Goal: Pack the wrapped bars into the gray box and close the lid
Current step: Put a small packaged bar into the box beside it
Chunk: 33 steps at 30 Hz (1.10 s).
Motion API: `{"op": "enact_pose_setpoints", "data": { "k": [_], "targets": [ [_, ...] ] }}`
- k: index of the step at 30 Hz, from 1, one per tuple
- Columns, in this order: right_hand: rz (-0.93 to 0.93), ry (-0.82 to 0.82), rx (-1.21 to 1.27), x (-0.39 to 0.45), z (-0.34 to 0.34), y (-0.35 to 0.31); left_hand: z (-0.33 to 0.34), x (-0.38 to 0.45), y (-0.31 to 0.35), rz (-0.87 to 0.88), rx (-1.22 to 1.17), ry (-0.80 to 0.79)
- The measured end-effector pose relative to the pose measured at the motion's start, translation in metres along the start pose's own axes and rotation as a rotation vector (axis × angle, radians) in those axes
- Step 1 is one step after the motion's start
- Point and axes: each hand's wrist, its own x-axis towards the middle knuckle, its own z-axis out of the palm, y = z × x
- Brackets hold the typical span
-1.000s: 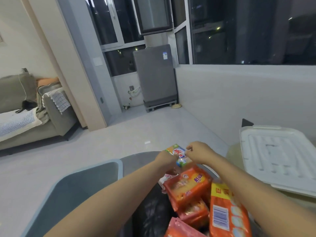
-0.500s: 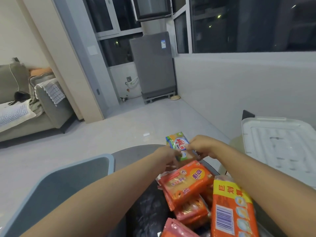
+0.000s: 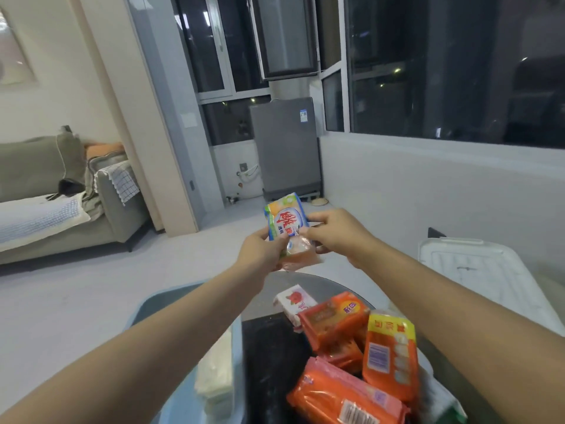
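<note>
Both hands hold one wrapped bar (image 3: 286, 223) with a green, orange and blue wrapper up in the air beyond the table's far edge. My left hand (image 3: 262, 250) grips its lower left side; my right hand (image 3: 334, 232) pinches its right edge. Below lie several orange wrapped bars (image 3: 333, 321) (image 3: 389, 356) (image 3: 345, 396) and a white bar with a rose print (image 3: 295, 301) on the dark round table (image 3: 269, 356). The gray box's light blue rim (image 3: 146, 304) shows at lower left, mostly hidden by my left forearm. The white lid (image 3: 477, 280) rests at right.
A pale folded cloth or packet (image 3: 214, 381) lies by the box's right side. A sofa (image 3: 61, 197) stands at far left, a gray appliance (image 3: 286, 148) against the window wall. White floor stretches beyond the table.
The two hands have lifted the green and blue bar up and away from the pile. The camera view has tilted, showing more of the table and pile below.
</note>
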Motion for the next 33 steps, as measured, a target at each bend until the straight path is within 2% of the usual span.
{"op": "enact_pose_setpoints", "data": {
  "k": [5,9,16,20,23,27,33],
  "targets": [
    [-0.089,-0.051,-0.065,-0.033,0.039,-0.043,-0.054,-0.039,0.005,0.004,0.047,0.143],
    [-0.137,-0.087,-0.062,-0.054,0.075,-0.064,-0.100,-0.065,0.005,-0.068,-0.056,0.177],
    [-0.097,-0.139,-0.016,-0.072,0.144,-0.068,-0.158,-0.086,-0.013,-0.150,-0.057,0.250],
    [0.000,-0.190,0.033,-0.072,0.169,-0.057,-0.173,-0.088,-0.033,-0.241,0.018,0.299],
    [0.093,-0.267,0.071,-0.068,0.184,-0.046,-0.178,-0.085,-0.046,-0.281,0.108,0.272],
    [0.241,-0.361,0.117,-0.057,0.197,-0.032,-0.177,-0.075,-0.069,-0.347,0.100,0.279],
    [0.429,-0.383,0.157,-0.041,0.211,-0.008,-0.167,-0.065,-0.078,-0.412,0.035,0.227]
  ]
}}
